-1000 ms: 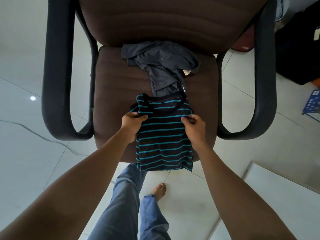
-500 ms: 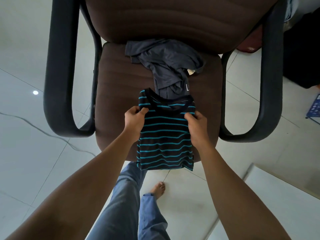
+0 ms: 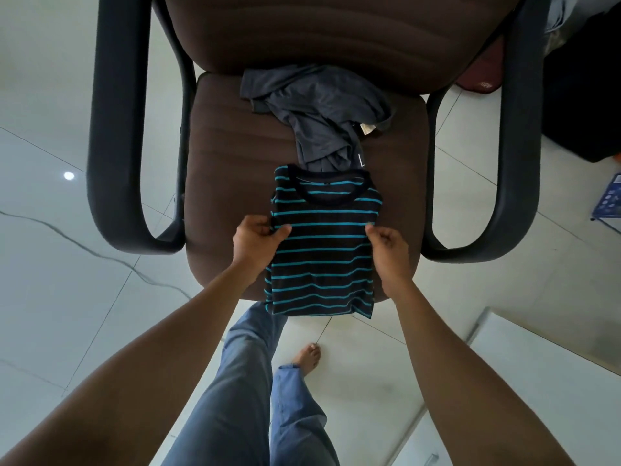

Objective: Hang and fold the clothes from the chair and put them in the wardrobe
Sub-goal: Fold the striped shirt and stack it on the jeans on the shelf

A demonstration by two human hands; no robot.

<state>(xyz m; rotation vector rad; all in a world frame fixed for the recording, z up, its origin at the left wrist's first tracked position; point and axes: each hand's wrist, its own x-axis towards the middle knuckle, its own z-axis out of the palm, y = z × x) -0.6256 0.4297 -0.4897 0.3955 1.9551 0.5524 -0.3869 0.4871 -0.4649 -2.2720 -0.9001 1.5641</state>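
While the striped T-shirt lies at the front edge of the chair seat, hem overhanging, the left hand and right hand each pinch one side edge. Risk: uneven lifting may spill the side folds; the collar touches the grey garment, which may drag along with it.

White tiled floor, blue box at right edge, dark red item

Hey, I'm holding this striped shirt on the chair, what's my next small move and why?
Probably fold the striped shirt in half, bottom up: your left hand and right hand pinch its sides mid-length, and its lower end overhangs the chair seat.
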